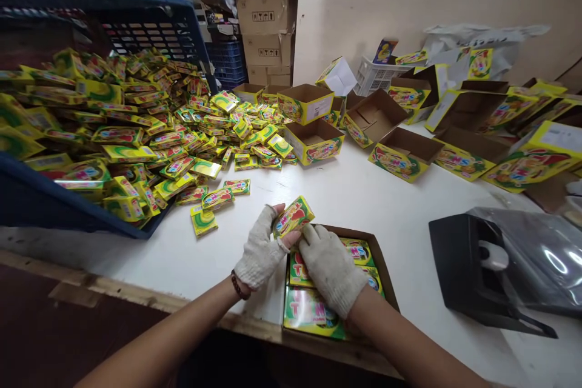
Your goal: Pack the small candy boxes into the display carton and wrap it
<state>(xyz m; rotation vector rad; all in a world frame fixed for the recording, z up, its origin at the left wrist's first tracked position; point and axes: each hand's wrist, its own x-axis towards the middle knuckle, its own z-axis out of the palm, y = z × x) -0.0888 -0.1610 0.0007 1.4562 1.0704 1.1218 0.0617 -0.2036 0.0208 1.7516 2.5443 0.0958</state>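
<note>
Print on the packets is too small to read. Your left hand (260,248) and right hand (330,267), both gloved, pinch one packet (293,216) between them above the open box (386,273), whose near edge your right hand covers. Three packets show inside. The heap (136,127) in the blue crate (36,203) is beyond counting.

Both gloved hands — left hand (259,250), right hand (331,268) — pinch one packet (293,216).

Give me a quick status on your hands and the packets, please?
Left hand and right hand, both gloved, shut on one small packet. Open box below, packets laid flat inside. Loose packet pile off left; nothing in the way.
</note>
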